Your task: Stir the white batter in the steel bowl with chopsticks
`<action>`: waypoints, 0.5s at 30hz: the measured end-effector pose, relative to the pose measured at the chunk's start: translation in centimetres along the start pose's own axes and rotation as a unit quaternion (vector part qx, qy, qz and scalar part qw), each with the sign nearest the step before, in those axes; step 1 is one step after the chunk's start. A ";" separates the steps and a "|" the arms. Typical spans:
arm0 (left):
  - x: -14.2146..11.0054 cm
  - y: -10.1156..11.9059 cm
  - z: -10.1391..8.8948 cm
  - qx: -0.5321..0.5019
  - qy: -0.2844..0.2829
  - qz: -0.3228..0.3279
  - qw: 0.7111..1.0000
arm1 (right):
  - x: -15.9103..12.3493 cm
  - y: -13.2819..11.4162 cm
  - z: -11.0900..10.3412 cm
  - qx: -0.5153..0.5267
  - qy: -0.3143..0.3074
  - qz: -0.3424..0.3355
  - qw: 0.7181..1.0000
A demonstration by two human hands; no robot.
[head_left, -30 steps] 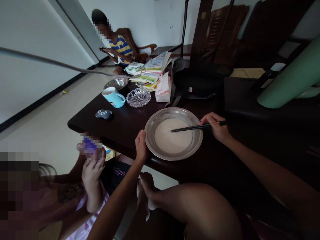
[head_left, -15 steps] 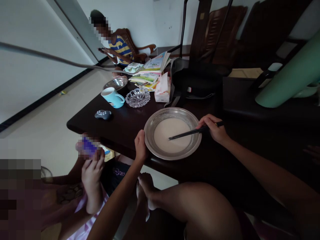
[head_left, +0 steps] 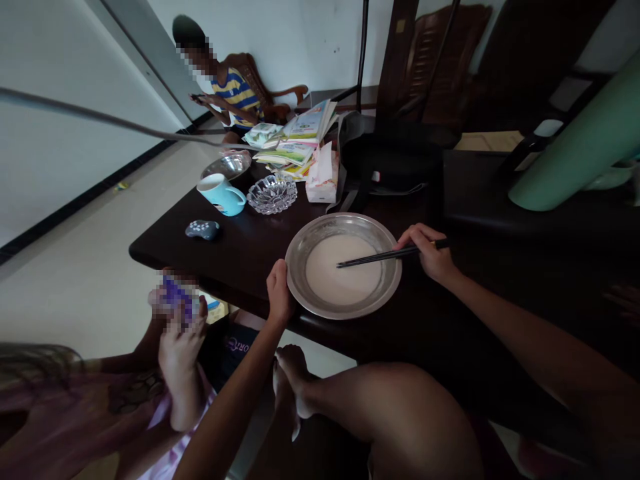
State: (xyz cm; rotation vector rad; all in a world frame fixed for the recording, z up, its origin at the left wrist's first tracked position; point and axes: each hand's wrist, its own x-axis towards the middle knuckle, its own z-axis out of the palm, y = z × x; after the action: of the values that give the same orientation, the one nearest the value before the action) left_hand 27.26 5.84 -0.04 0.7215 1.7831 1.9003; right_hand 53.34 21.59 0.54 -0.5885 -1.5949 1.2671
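Note:
A wide metal bowl (head_left: 300, 283) stands near the front edge of the dark table. Pale, milky batter-like liquid (head_left: 335, 283) fills its bottom. My left hand (head_left: 279, 290) grips the bowl's left rim, thumb up along the side. In my right hand (head_left: 433, 253) is a pair of dark chopsticks (head_left: 385, 255), pinched near their upper ends at the bowl's right rim. They slant left across the bowl, and their tips meet the liquid near its middle.
Behind the bowl are a tissue pack (head_left: 323, 177), booklets (head_left: 300, 137), a glass dish (head_left: 273, 194), a blue mug (head_left: 223, 195), another metal bowl (head_left: 235, 164) and a game controller (head_left: 203, 230). A black bag (head_left: 390, 160) lies behind. A green cylinder (head_left: 560, 153) leans at right. Two people sit at left.
The chopstick tips have shifted slightly upward in the liquid, and the chopsticks lie a little flatter. My left hand keeps its grip on the rim. The whole view has shifted slightly.

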 end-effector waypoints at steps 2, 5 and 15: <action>0.0 0.0 0.0 -0.003 0.001 -0.005 1.000 | 0.0 0.0 0.0 0.030 0.008 0.009 0.999; -0.1 0.0 0.1 -0.012 -0.002 -0.006 1.000 | -0.1 -0.2 0.1 0.019 -0.032 0.016 0.999; -0.1 -0.1 0.0 -0.010 -0.002 -0.001 1.000 | 0.0 0.0 0.1 0.053 -0.024 0.030 0.998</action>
State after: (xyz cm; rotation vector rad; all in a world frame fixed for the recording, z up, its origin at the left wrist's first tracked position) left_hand 27.34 5.80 -0.19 0.7171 1.7591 1.9112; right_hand 53.19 21.55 0.52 -0.5458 -1.5485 1.4107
